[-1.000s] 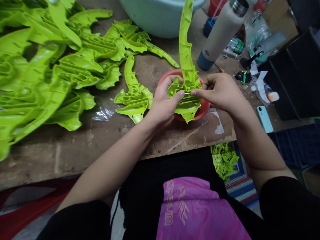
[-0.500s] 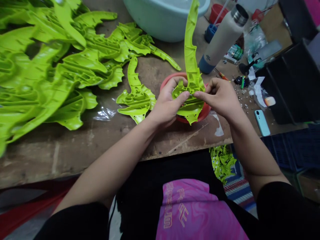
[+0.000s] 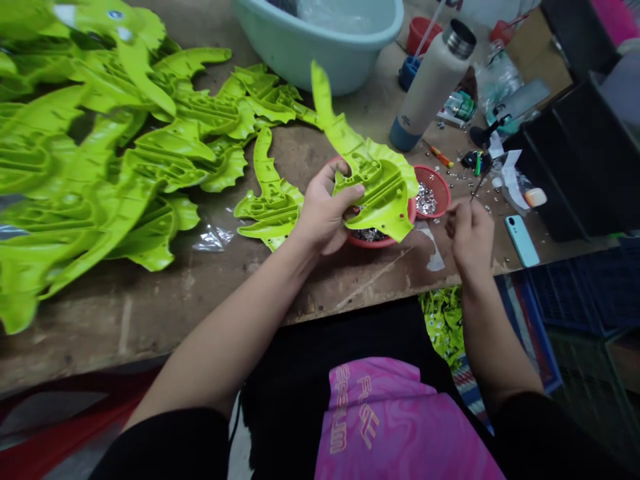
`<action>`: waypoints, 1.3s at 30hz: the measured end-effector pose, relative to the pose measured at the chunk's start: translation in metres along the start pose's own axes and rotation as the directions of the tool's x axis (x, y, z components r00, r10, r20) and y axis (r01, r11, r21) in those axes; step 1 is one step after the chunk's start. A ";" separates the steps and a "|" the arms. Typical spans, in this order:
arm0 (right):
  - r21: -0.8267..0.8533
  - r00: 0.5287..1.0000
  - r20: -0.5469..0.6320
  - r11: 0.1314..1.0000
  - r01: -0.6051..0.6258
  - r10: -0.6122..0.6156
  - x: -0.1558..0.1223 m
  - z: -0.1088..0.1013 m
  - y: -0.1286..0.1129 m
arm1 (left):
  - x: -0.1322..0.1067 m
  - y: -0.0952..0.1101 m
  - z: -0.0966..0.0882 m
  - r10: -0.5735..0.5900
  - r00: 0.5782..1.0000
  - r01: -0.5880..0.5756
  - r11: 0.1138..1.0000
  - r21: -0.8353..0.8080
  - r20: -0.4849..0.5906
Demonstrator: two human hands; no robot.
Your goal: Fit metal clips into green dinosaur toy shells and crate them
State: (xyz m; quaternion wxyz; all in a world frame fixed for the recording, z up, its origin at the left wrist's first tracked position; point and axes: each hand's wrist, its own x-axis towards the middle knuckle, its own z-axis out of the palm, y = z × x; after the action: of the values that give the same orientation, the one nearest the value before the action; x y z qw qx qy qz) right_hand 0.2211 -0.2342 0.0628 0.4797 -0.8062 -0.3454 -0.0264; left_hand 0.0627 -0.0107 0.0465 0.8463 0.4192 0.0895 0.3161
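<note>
My left hand (image 3: 323, 212) grips a lime-green plastic wing-shaped part (image 3: 373, 177) by its broad end, with the long tip tilted up and to the left. It hangs over a red bowl (image 3: 385, 239) of small metal screws. My right hand (image 3: 469, 230) is off the part, just right of a small red mesh basket (image 3: 431, 192) of screws, with its fingers pinched together; what they hold is too small to make out. Another green part (image 3: 270, 197) lies flat on the table beside my left hand.
A big heap of green parts (image 3: 100, 153) covers the table's left half. Behind stand a pale blue basin (image 3: 320, 33) and a beige bottle (image 3: 430, 83). A phone (image 3: 521, 240), loose screws and small tools lie right; black bins (image 3: 580, 153) stand beyond.
My right hand let go of the green part and moved right and down toward the screws. My left hand tilted the part leftward, uncovering the mesh basket.
</note>
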 end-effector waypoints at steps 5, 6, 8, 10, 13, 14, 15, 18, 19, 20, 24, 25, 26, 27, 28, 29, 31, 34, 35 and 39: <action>-0.631 0.997 -0.017 0.772 -0.071 0.078 -0.054 -0.027 0.059 | 0.000 -0.004 -0.002 0.012 0.999 -0.010 0.999 -0.036 0.049; -0.637 0.999 -0.040 0.770 -0.041 0.020 -0.056 -0.026 0.057 | 0.000 -0.005 -0.002 0.029 0.997 -0.027 0.999 -0.029 0.066; -0.544 0.984 -0.084 0.834 0.088 -0.159 -0.049 -0.018 0.039 | -0.001 -0.005 -0.002 0.063 0.994 -0.063 0.998 -0.005 0.092; -0.343 0.953 -0.073 0.905 0.253 -0.294 -0.032 -0.002 0.009 | -0.002 -0.005 -0.002 0.071 0.991 -0.075 0.997 0.034 0.113; -0.068 0.922 0.071 0.920 0.385 -0.380 0.000 0.031 -0.031 | -0.005 -0.006 0.000 0.072 0.990 -0.083 0.992 0.091 0.122; -0.025 0.911 0.117 0.916 0.401 -0.395 0.008 0.042 -0.039 | -0.006 -0.007 0.001 0.077 0.990 -0.089 0.991 0.101 0.115; -0.008 0.904 0.150 0.913 0.407 -0.401 0.012 0.052 -0.044 | -0.007 -0.008 0.002 0.086 0.991 -0.097 0.989 0.107 0.104; -0.031 0.910 0.157 0.920 0.392 -0.383 0.009 0.073 -0.047 | -0.011 -0.014 0.004 0.129 0.989 -0.138 0.981 0.137 0.073; -0.038 0.917 0.143 0.924 0.381 -0.373 0.004 0.076 -0.046 | -0.012 -0.015 0.004 0.148 0.986 -0.158 0.975 0.157 0.072; -0.039 0.923 0.130 0.928 0.370 -0.363 -0.001 0.077 -0.045 | -0.013 -0.016 0.004 0.166 0.983 -0.178 0.967 0.180 0.078; 0.024 0.944 0.102 0.949 0.314 -0.315 -0.017 0.070 -0.041 | -0.018 -0.008 0.005 0.121 0.980 -0.153 0.965 0.212 0.157; 0.055 0.950 0.099 0.955 0.292 -0.297 -0.019 0.065 -0.041 | -0.019 -0.003 0.006 0.072 0.981 -0.109 0.973 0.201 0.180; 0.083 0.957 0.099 0.961 0.265 -0.272 -0.022 0.060 -0.042 | -0.021 0.003 0.008 0.014 0.979 -0.055 0.980 0.192 0.204; 0.106 0.964 0.101 0.966 0.234 -0.245 -0.025 0.054 -0.044 | -0.022 0.008 0.010 -0.043 0.972 -0.001 0.982 0.189 0.229; 0.126 0.971 0.103 0.971 0.202 -0.216 -0.029 0.048 -0.047 | -0.024 0.013 0.014 -0.096 0.962 0.046 0.979 0.198 0.254; 0.146 0.977 0.103 0.974 0.171 -0.187 -0.032 0.042 -0.050 | -0.026 0.016 0.019 -0.141 0.950 0.081 0.973 0.216 0.278; 0.199 0.985 0.104 0.974 0.111 -0.134 -0.039 0.031 -0.055 | -0.034 0.018 0.032 -0.200 0.927 0.121 0.960 0.253 0.316; 0.318 0.991 0.114 0.948 0.034 -0.074 -0.053 0.013 -0.052 | -0.049 0.013 0.050 -0.256 0.901 0.164 0.949 0.270 0.351; 0.349 0.992 0.109 0.937 0.019 -0.061 -0.061 0.004 -0.044 | -0.054 0.013 0.052 -0.293 0.880 0.185 0.937 0.297 0.375; 0.258 0.989 -0.149 0.966 0.030 0.009 -0.134 -0.049 0.031 | -0.060 0.036 0.022 -0.303 0.874 -0.004 0.778 0.629 0.379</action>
State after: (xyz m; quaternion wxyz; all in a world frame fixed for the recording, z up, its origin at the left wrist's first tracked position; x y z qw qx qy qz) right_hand 0.1510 -0.3535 0.0158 0.6052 -0.7305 -0.3135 -0.0436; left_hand 0.0081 -0.0462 0.0814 0.6839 0.7237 0.0176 0.0909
